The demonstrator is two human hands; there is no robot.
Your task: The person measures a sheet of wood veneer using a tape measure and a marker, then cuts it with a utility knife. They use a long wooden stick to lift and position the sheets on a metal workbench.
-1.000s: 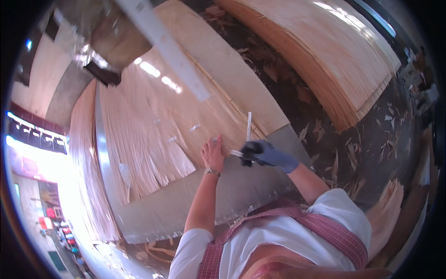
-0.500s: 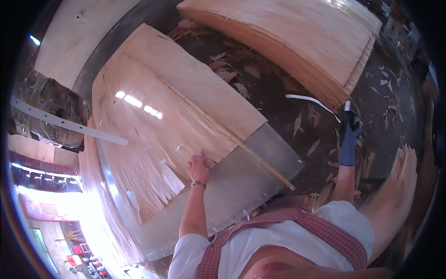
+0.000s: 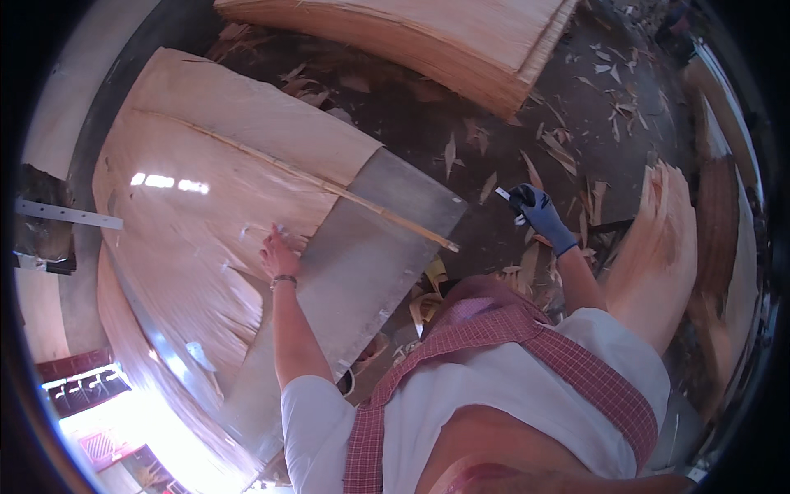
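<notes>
Tan veneer sht (image 3: 185, 226) flat; wht strip (image 3: 502, 193) held.

Veneer stack (image 3: 411, 34) partly beyond the top edge, white strip (image 3: 502, 193) partly behind gloved fingers (image 3: 522, 198)

Before you, the wood sheets (image 3: 181, 214) look smooth and glossy, ragged toward the near edge of the dull, metal-like tabletop (image 3: 354, 255); your apron (image 3: 494, 328) is matt woven cloth.

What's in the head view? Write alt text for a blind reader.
A person's bare left hand touches a thin tan wood-veneer sheet on a grey table, a slender yellowish stick lying across both. The blue-gloved right hand holds a small white strip above the dark floor.
</notes>
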